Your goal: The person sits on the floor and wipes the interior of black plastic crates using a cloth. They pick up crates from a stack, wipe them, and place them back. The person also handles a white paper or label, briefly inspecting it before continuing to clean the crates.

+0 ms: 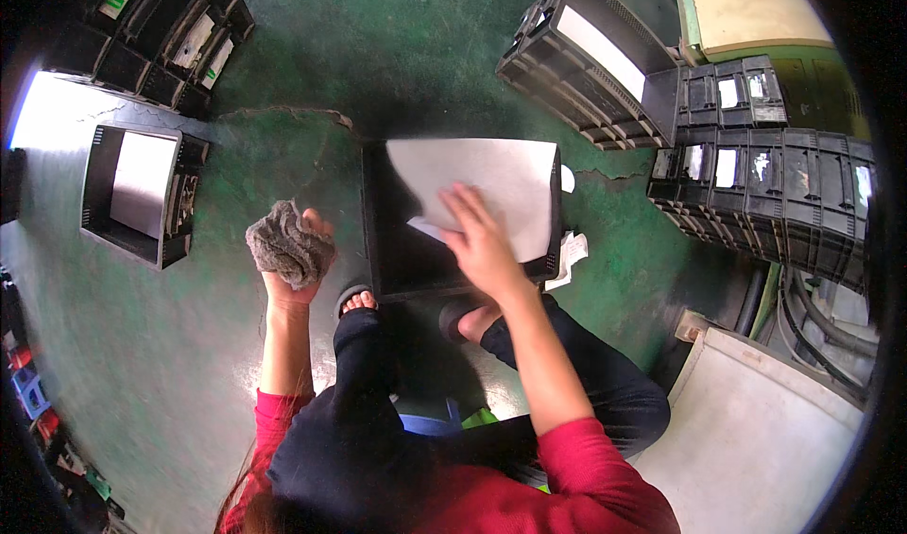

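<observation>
Cloth (293,241), gray and bunched up, sat in the left hand (300,291), which gripped it to the left of the middle crate (416,267). That black crate was on the green floor (283,170), just beyond the person's feet. Over its far and right part lay a white sheet (515,180), with a fold near the thumb of the right hand (480,236). This right hand rested palm down on the sheet, fingers stretched out and clutching nothing. Just right of the middle crate lay a paper scrap (570,258). Well to its left stood a smaller crate (97,184) with a pale panel inside; beyond its far right corner, a tilted crate (581,90) stood near stacked crates (756,184)
</observation>
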A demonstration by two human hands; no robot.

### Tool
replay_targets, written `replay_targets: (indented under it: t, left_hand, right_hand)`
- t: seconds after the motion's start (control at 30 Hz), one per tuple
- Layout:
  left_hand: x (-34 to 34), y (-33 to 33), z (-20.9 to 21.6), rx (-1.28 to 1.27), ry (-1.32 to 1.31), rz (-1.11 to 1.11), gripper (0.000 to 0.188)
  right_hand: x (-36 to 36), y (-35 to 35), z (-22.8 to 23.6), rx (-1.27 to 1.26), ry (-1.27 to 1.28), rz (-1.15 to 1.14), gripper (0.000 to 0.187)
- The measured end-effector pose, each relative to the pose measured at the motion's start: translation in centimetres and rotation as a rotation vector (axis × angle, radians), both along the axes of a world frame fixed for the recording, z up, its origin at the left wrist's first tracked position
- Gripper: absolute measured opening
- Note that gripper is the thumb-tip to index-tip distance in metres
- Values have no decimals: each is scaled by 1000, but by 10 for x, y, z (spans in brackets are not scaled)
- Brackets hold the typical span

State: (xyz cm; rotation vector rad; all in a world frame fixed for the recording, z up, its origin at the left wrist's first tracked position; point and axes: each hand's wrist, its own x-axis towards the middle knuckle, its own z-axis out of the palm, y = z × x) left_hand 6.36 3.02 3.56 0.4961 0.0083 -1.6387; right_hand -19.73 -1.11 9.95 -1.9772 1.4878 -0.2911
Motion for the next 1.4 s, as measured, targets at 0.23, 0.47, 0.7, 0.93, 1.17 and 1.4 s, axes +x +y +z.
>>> replay_targets:
  t: [0.23,0.47,0.7,0.93,1.17,1.4]
  left_hand:
    - [29,12,-24,-21,-513,-106,24]
    - [10,2,-4,53,-983,-28,15]
    - [-6,5,24,258,-370,39,16]
    - [71,61,-3,29,-64,67,49]
    - [172,104,-21,924,-1557,-6,65]
    - [248,54,-75,1028,-2024,26,81]
  right_hand:
    - [-7,5,-115,-105,36,-85,65]
    - [-16,-12,-174,4,385,-78,99]
    - [-44,-23,-148,-10,435,-31,82]
    - [-176,-30,-96,371,-64,-699,75]
    - [-147,-42,-74,493,-300,-573,37]
    - [13,-60,-38,660,-543,-457,35]
